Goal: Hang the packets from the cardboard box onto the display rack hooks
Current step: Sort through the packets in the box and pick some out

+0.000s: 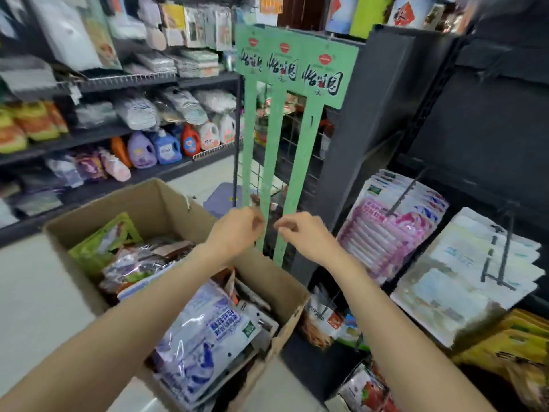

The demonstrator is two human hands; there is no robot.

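An open cardboard box (166,191) stands on the floor at lower left, filled with packets: a blue-and-white one (205,331) in front, a green one (101,242) at the back. Just beyond the box hang three green display strips (276,162). My left hand (237,230) and my right hand (300,233) are raised side by side in front of the strips' lower part. Both have curled fingers, and no packet shows in either. The left fingertips lie at the middle strip's edge. The picture is blurred.
On the dark rack at right, pink packets (383,242) and white packets (463,281) hang on hooks (407,191), with yellow bags (517,346) below. Shelves with detergent bottles (166,147) line the left. A wire grid (300,150) stands behind the strips.
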